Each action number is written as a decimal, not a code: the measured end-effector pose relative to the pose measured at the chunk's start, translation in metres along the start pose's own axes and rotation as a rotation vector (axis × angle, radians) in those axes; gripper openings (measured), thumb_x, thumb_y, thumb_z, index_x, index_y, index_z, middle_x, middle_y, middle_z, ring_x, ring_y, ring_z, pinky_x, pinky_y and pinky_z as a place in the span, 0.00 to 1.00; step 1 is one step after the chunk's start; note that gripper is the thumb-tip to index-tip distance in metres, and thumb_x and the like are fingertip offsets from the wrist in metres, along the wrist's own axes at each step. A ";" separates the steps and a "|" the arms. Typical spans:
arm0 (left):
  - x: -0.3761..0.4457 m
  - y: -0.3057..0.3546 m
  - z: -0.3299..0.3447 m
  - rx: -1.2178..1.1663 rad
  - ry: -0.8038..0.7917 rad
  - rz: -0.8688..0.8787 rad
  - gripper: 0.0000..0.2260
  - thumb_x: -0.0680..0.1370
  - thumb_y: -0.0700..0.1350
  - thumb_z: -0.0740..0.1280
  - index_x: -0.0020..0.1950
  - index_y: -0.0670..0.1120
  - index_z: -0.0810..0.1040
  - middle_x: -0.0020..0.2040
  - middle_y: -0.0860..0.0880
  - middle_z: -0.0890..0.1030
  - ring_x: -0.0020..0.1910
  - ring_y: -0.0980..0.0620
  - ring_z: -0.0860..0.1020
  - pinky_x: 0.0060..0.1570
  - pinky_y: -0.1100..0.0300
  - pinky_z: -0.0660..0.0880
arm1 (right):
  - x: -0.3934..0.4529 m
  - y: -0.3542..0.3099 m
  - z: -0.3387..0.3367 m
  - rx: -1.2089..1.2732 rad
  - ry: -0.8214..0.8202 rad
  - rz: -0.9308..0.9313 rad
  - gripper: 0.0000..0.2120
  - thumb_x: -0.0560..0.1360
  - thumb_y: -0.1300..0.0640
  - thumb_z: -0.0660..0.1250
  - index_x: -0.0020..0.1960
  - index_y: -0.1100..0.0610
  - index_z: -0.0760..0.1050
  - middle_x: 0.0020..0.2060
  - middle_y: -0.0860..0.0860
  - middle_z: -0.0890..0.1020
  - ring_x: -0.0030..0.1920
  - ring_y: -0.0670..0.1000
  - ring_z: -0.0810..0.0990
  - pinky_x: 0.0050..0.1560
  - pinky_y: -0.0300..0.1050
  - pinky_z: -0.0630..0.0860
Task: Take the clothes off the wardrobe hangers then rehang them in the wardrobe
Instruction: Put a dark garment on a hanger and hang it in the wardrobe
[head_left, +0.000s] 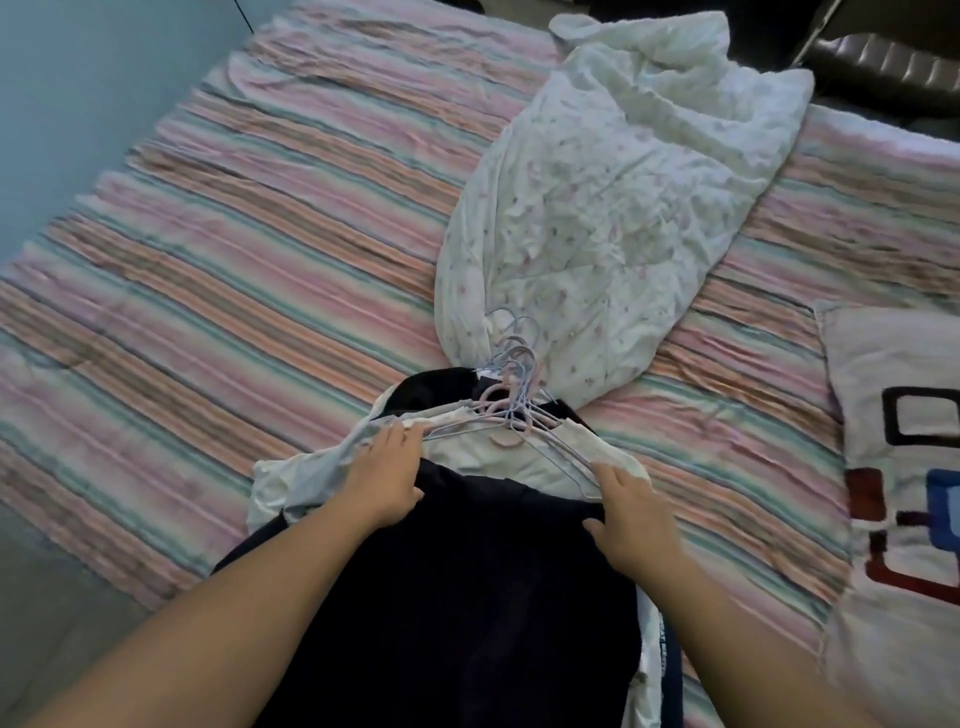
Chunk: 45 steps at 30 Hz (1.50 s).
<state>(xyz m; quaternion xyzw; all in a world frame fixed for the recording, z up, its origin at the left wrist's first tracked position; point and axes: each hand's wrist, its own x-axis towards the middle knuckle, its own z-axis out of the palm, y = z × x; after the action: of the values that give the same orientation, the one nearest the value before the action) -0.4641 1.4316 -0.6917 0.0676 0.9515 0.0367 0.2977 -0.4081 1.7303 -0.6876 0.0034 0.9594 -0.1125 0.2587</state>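
Note:
A stack of clothes on hangers lies on the striped bed (234, 270) in front of me. On top is a dark navy garment (467, 597); under it are white garments (493, 462) and another dark one (436, 389). Several thin lilac and pink hangers (511, 400) bunch together, hooks pointing away from me. My left hand (384, 478) grips the left shoulder of the navy garment, thumb over its edge. My right hand (631, 512) grips the right shoulder by the hanger's arm.
A crumpled white floral quilt (613, 208) lies just beyond the hangers. A white pillow (904, 467) with coloured squares is at the right edge. A blue-grey wall (62, 104) runs along the left; a dark seat (893, 57) stands at top right.

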 end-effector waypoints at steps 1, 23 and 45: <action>0.006 -0.002 0.008 -0.011 -0.013 -0.006 0.41 0.73 0.50 0.74 0.78 0.49 0.53 0.76 0.45 0.60 0.75 0.44 0.60 0.68 0.48 0.67 | 0.006 0.003 0.007 0.007 -0.017 0.013 0.35 0.75 0.49 0.69 0.76 0.52 0.57 0.70 0.49 0.70 0.67 0.54 0.71 0.63 0.47 0.69; -0.007 -0.026 -0.016 -0.336 0.207 -0.021 0.01 0.77 0.44 0.70 0.46 0.48 0.79 0.43 0.55 0.72 0.48 0.46 0.77 0.44 0.55 0.71 | -0.019 -0.001 -0.018 0.128 0.181 0.096 0.09 0.83 0.54 0.59 0.49 0.55 0.75 0.42 0.52 0.76 0.44 0.58 0.76 0.38 0.51 0.71; -0.335 -0.051 -0.110 -0.802 0.428 0.099 0.07 0.72 0.36 0.75 0.41 0.48 0.87 0.37 0.51 0.85 0.38 0.56 0.82 0.39 0.70 0.73 | -0.243 -0.113 -0.133 0.573 0.395 -0.253 0.06 0.74 0.61 0.73 0.40 0.53 0.82 0.30 0.43 0.81 0.33 0.38 0.77 0.37 0.33 0.70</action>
<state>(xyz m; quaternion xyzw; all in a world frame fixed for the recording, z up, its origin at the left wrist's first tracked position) -0.2600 1.3274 -0.4194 -0.0166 0.8979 0.4295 0.0947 -0.2703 1.6616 -0.4309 -0.0214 0.9133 -0.4046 0.0412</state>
